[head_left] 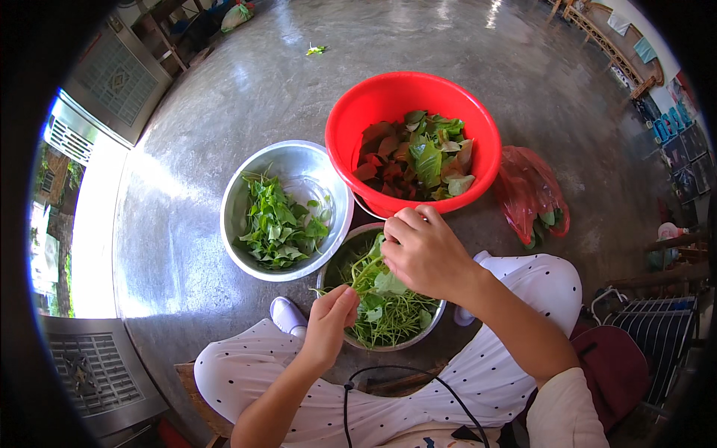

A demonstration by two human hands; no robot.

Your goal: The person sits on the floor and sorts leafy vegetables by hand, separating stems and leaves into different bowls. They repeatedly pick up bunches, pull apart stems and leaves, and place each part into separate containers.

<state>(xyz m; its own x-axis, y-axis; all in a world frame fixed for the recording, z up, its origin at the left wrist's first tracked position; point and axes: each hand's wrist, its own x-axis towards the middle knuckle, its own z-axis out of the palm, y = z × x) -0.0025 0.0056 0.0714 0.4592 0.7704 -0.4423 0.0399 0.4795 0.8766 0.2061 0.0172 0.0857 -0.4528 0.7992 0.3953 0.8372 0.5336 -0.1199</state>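
Note:
A leafy green sprig (365, 275) is stretched between my two hands. My left hand (331, 315) pinches its stem end between thumb and fingers. Higher up, my right hand (428, 255) has its fingers curled on the leafy part, which they partly hide. Both hands are above a metal basin (417, 341) of thin green stems (400, 325) and some leaves. A wider metal basin (305, 175) stands to the left, with loose green leaves (280, 224) inside. Beyond my right hand, a red plastic basin (414, 92) contains larger green and reddish leaves (428, 159).
A red plastic bag (529, 187) with leaves lies right of the red basin. A stray green piece (316, 50) lies on the concrete floor (235, 95). A black cable (414, 368) loops across my lap. Metal door panels (92, 369) flank a bright doorway at left.

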